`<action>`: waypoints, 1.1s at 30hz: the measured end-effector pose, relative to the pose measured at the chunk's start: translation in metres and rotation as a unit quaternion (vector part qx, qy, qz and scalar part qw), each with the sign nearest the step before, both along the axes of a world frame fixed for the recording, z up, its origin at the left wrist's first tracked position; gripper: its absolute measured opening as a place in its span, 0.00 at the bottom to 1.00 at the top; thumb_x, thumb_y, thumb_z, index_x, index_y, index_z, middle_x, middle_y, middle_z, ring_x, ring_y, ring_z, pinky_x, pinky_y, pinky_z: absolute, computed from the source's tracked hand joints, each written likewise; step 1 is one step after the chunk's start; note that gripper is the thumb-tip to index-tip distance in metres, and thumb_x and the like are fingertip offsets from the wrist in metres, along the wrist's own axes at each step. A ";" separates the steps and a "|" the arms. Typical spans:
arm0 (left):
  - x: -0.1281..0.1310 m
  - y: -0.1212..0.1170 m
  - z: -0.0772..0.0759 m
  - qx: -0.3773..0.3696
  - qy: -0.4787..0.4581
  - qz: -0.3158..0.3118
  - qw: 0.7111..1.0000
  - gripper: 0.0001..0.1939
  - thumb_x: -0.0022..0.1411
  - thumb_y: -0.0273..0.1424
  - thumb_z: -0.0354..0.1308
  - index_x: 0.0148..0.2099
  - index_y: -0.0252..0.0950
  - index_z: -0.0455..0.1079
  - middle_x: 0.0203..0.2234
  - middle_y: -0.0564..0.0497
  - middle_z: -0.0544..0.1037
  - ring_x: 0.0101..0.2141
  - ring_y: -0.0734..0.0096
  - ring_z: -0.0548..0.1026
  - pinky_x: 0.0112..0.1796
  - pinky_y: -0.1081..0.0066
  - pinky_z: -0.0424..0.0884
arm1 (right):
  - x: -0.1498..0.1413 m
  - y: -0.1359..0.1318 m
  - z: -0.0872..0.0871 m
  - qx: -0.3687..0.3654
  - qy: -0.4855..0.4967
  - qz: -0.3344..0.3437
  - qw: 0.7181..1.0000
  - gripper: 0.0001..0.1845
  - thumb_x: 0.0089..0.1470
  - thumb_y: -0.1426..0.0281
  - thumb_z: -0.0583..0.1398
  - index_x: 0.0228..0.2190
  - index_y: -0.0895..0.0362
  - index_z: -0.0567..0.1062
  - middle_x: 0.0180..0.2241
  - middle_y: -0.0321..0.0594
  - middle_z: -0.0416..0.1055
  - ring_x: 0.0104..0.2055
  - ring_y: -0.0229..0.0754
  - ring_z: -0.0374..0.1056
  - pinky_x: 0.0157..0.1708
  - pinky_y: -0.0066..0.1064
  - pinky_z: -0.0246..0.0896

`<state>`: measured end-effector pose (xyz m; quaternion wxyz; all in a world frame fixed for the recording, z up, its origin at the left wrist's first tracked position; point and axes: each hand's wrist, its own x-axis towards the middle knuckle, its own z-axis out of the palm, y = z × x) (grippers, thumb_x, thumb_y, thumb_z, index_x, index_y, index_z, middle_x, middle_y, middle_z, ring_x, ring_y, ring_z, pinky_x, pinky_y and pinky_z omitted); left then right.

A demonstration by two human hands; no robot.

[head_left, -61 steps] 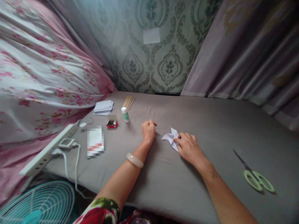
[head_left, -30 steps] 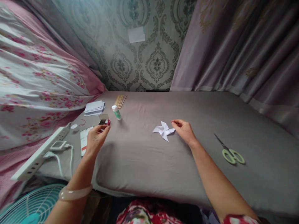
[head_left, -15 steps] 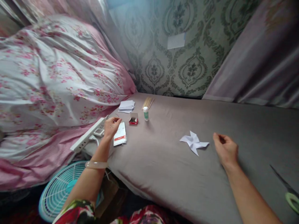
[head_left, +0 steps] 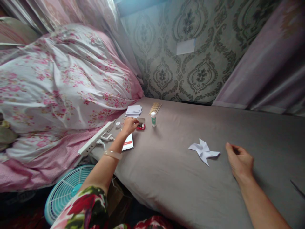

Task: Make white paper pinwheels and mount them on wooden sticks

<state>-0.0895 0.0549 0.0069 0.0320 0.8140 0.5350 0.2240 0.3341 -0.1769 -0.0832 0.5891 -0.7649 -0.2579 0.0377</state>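
Observation:
My left hand (head_left: 130, 125) reaches over the phone (head_left: 128, 143) to a small open red box (head_left: 141, 124) with dark little pieces in it. Its fingertips are together at the box's left edge; whether they hold a piece is hidden. A folded white paper pinwheel (head_left: 204, 152) lies flat on the grey sheet. Just to its right, my right hand (head_left: 240, 160) rests with thumb and fingers curled together, apart from the paper. Anything inside that grip is too small to make out.
Behind the box are a stack of white paper (head_left: 133, 110), thin wooden sticks (head_left: 154, 108) and a white-green glue stick (head_left: 153, 119). A power strip (head_left: 96, 138) and a small white round piece (head_left: 118, 124) lie left. A fan (head_left: 69, 192) stands below; scissors (head_left: 297, 188) show at right.
My left hand has moved right from beside the phone to the red box. The white round piece has come into sight. My right hand stays beside the pinwheel; the view has shifted slightly.

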 end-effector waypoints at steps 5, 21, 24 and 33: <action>0.006 0.008 -0.005 0.000 0.041 -0.008 0.999 0.08 0.52 0.30 0.58 0.30 0.38 0.79 0.33 0.42 0.77 0.41 0.54 0.69 0.44 0.61 0.62 | -0.002 0.000 0.003 -0.010 0.011 0.003 1.000 0.20 0.43 0.53 0.60 0.27 0.58 0.74 0.26 0.40 0.72 0.30 0.45 0.69 0.34 0.37 0.65; 0.014 0.012 0.000 -0.037 0.116 -0.044 0.992 0.06 0.47 0.29 0.58 0.25 0.39 0.77 0.28 0.43 0.76 0.39 0.54 0.68 0.38 0.64 0.60 | -0.003 0.001 0.006 -0.029 0.006 0.014 0.999 0.19 0.42 0.53 0.60 0.26 0.58 0.74 0.25 0.40 0.72 0.31 0.46 0.69 0.35 0.38 0.64; 0.014 0.013 0.001 -0.041 0.120 -0.045 0.991 0.06 0.46 0.29 0.58 0.24 0.39 0.77 0.28 0.43 0.76 0.38 0.54 0.68 0.38 0.64 0.60 | -0.002 0.001 0.005 -0.031 0.012 0.017 0.999 0.20 0.42 0.53 0.60 0.26 0.58 0.74 0.25 0.40 0.72 0.30 0.46 0.69 0.35 0.38 0.64; 0.016 0.016 -0.003 -0.040 0.121 -0.038 0.991 0.08 0.48 0.27 0.56 0.25 0.38 0.77 0.27 0.44 0.77 0.37 0.56 0.68 0.39 0.64 0.60 | 0.000 0.001 0.001 -0.025 -0.010 0.026 0.999 0.21 0.44 0.52 0.60 0.26 0.58 0.74 0.25 0.41 0.73 0.30 0.46 0.69 0.34 0.38 0.64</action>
